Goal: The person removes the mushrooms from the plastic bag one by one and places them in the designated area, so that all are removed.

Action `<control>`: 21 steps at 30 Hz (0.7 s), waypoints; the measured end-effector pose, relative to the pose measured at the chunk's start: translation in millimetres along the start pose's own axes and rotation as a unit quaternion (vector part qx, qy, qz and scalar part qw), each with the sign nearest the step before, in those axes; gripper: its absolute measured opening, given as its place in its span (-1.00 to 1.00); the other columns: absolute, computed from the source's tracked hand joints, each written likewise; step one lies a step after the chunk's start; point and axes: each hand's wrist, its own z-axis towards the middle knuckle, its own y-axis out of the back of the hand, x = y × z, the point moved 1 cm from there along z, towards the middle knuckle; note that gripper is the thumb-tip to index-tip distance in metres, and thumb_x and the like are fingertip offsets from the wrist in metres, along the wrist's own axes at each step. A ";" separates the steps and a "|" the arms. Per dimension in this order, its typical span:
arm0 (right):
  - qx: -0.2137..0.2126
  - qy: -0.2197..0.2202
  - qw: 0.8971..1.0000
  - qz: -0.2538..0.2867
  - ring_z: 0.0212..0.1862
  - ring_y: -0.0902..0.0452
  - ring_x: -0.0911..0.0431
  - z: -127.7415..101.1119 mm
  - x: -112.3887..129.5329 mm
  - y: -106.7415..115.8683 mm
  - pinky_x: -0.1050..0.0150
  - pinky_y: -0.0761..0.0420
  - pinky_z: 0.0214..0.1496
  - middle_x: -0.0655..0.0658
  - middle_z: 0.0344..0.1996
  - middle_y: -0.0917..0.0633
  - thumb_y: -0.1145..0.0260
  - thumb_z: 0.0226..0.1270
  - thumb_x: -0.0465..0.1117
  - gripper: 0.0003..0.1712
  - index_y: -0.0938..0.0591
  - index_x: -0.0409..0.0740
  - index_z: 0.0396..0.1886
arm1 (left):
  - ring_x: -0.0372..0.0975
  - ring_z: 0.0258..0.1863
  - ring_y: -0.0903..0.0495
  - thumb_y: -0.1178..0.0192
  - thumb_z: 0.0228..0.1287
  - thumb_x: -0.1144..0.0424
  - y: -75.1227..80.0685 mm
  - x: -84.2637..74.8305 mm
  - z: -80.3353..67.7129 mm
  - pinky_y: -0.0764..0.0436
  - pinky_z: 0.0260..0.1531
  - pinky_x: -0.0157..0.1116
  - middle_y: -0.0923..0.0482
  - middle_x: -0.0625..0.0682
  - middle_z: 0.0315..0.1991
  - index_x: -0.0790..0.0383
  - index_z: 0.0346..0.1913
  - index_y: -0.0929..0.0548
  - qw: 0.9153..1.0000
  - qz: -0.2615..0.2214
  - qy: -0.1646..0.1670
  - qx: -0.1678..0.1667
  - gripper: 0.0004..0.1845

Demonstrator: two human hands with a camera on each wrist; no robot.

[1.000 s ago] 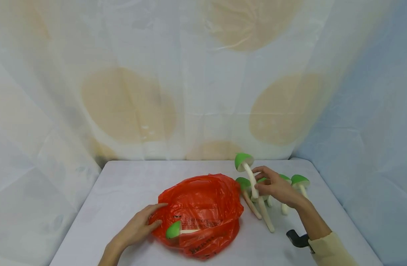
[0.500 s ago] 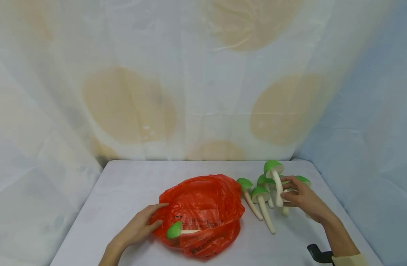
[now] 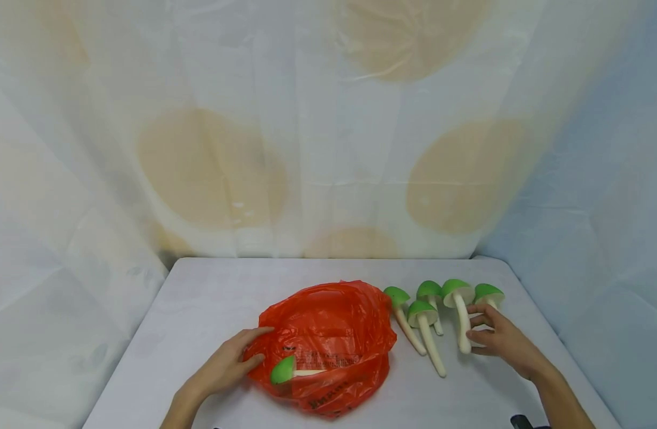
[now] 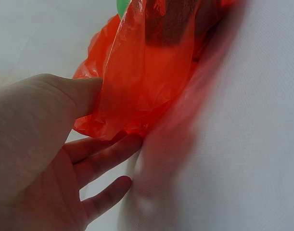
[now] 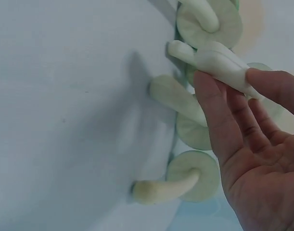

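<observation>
A red plastic bag (image 3: 328,333) lies with its mouth open at the table's middle. At its near left, a green-capped toy mushroom (image 3: 283,370) with a pale stem lies in the mouth. My left hand (image 3: 227,363) touches the bag's left side, fingers extended and thumb apart from the index finger. My right hand (image 3: 502,339) pinches the white stem of another toy mushroom (image 3: 463,328) between thumb and fingers, cap pointing away. Beside it, more toy mushrooms (image 3: 429,342) lie with caps mostly toward the back; the hand partly hides the rightmost mushroom (image 3: 488,293).
The white table (image 3: 210,298) has a back edge against a pale hanging sheet (image 3: 328,149) with tan spots. Sheets also hang at both sides. A small black object (image 3: 521,422) shows by the right wrist at the bottom edge.
My right hand has carried its mushroom from beside the bag to the right and lowered it in line with the other mushrooms. The left hand and bag have stayed in place.
</observation>
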 end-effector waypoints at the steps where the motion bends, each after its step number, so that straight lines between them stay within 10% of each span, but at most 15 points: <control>1: 0.000 -0.005 1.000 0.002 0.02 -0.59 -0.10 -0.1 -2.0 -1.2 -0.06 -0.72 -0.04 -0.44 0.12 -0.42 -0.35 0.40 -0.22 -0.20 -0.12 -0.33 0.45 | -0.12 0.33 -0.44 -0.30 0.37 0.15 0.0 0.0 -0.1 -0.45 0.28 0.10 -0.47 -0.20 0.30 -0.20 0.41 -0.44 1.000 0.000 0.000 0.000 -0.42; 21: -0.005 -0.051 0.999 -0.003 -0.04 -0.62 -0.07 -7.9 -24.3 -7.4 -0.06 -0.71 -0.05 -0.38 0.06 -0.50 -0.32 0.40 -0.29 -0.24 -0.12 -0.37 0.42 | -0.09 0.30 -0.47 -0.29 0.38 0.14 0.2 -1.5 -2.7 -0.47 0.24 0.12 -0.50 -0.15 0.28 -0.19 0.41 -0.44 1.000 0.003 -0.013 -0.004 -0.43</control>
